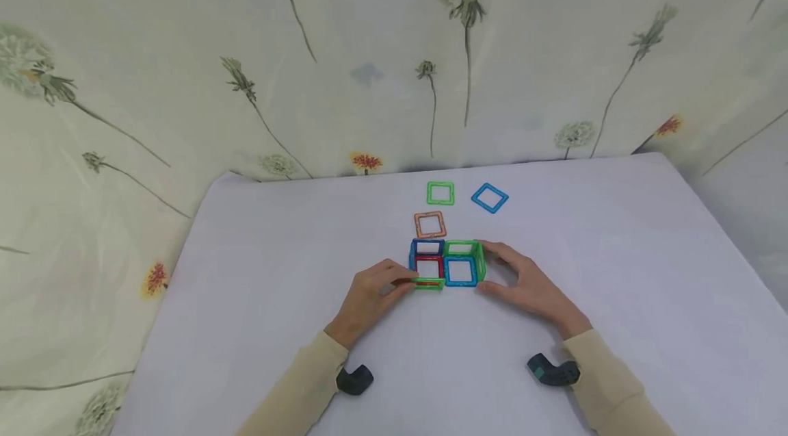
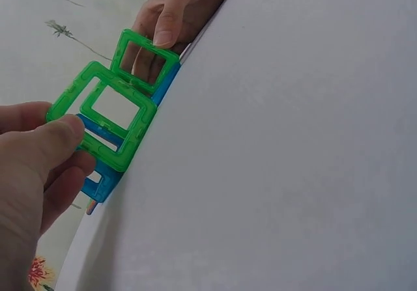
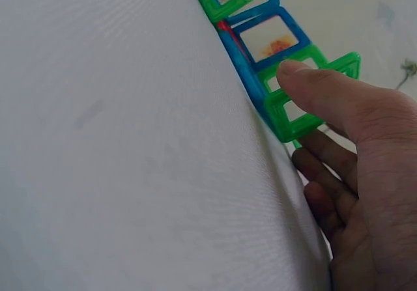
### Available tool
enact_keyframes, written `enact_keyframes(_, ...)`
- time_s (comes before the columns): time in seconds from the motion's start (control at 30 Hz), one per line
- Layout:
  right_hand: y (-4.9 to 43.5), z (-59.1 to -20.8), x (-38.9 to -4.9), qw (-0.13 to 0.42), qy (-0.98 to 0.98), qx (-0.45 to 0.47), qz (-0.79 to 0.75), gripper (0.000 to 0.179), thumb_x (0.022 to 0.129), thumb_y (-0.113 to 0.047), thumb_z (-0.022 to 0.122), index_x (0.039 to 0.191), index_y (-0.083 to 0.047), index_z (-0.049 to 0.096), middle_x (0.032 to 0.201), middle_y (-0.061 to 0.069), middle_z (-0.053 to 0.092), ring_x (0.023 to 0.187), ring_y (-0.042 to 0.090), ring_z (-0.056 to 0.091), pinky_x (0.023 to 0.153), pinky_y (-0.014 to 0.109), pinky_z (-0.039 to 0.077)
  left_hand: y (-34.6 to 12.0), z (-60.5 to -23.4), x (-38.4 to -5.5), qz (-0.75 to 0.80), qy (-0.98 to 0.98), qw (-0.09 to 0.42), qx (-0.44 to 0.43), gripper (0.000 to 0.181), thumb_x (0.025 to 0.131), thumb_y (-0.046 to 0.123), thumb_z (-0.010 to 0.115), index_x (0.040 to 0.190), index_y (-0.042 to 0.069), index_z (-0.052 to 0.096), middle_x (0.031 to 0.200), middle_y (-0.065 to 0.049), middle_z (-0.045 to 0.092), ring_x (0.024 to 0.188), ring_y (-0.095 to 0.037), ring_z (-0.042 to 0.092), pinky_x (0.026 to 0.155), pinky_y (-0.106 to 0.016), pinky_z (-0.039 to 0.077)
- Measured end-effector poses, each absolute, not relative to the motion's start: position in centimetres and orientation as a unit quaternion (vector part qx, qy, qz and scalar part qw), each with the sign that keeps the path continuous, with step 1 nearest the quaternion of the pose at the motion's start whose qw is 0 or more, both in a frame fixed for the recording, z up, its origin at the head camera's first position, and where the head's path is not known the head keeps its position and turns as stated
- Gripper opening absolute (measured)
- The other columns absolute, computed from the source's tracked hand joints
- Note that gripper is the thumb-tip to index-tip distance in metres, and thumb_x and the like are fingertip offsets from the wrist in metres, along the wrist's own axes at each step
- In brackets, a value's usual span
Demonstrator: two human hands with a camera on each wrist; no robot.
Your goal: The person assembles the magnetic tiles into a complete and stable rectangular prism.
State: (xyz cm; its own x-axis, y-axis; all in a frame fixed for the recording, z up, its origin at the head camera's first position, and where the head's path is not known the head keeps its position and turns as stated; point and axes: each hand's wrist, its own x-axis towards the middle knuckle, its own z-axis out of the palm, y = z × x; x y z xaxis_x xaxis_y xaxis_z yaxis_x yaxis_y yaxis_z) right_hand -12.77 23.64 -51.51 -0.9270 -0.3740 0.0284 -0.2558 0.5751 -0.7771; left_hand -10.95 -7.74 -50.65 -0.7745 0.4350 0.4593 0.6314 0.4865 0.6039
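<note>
Currently, left hand pinches near green square; right hand grips right-end green square.

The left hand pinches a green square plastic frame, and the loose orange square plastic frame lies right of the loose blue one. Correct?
Not quite: the head view shows the loose orange frame lying left of the loose blue frame. The left hand does pinch a green frame.

A white table bears a green frame, a blue frame, an orange frame and joined tiles.
</note>
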Motion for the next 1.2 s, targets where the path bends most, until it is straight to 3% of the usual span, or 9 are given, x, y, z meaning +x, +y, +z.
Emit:
enact_keyframes(0.27,23.3,-52.1,-12.4,0.07,0.891,-0.169,-0.417,0.07,0.08,-0.05,0.07,0.14,-0.043,0.035,0.144,-0.006,0.043,0.129,0.022,0.045,0.104,0.05,0.04,-8.0,-50.7,-11.0,-0.397,-0.856,0.109,-0.314,0.034,0.082,0.015,0.073,0.115,0.017,0.067,0.096,0.006,0.068,0.082,0.0,0.06,0.073,-0.012,0.052)
enact_keyframes(0.57,22.9,-52.6,-11.9,0.075,0.885,-0.171,-0.426,0.072,0.08,-0.048,0.07,0.142,-0.04,0.034,0.146,-0.003,0.043,0.136,0.028,0.038,0.107,0.055,0.035,-8.2,-51.2,-10.7,-0.396,-0.856,0.105,-0.316,0.031,0.084,0.017,0.071,0.114,0.018,0.067,0.096,0.006,0.067,0.083,0.002,0.059,0.074,-0.01,0.05)
enact_keyframes(0.83,22.4,-52.5,-12.4,0.078,0.882,-0.185,-0.425,0.072,0.08,-0.048,0.07,0.142,-0.042,0.034,0.143,-0.01,0.045,0.136,0.022,0.039,0.107,0.051,0.037,-8.3,-51.6,-10.0,-0.421,-0.855,0.109,-0.281,0.028,0.084,0.017,0.071,0.112,0.021,0.068,0.096,0.007,0.068,0.082,0.003,0.059,0.072,-0.012,0.051)
enact_keyframes(1.2,22.7,-51.2,-13.2,0.065,0.886,-0.188,-0.418,0.072,0.081,-0.047,0.07,0.143,-0.039,0.034,0.146,-0.002,0.043,0.138,0.029,0.036,0.109,0.056,0.032,-8.0,-51.1,-11.1,-0.427,-0.847,0.127,-0.29,0.027,0.085,0.018,0.07,0.112,0.019,0.067,0.096,0.007,0.067,0.082,0.002,0.059,0.071,-0.012,0.051)
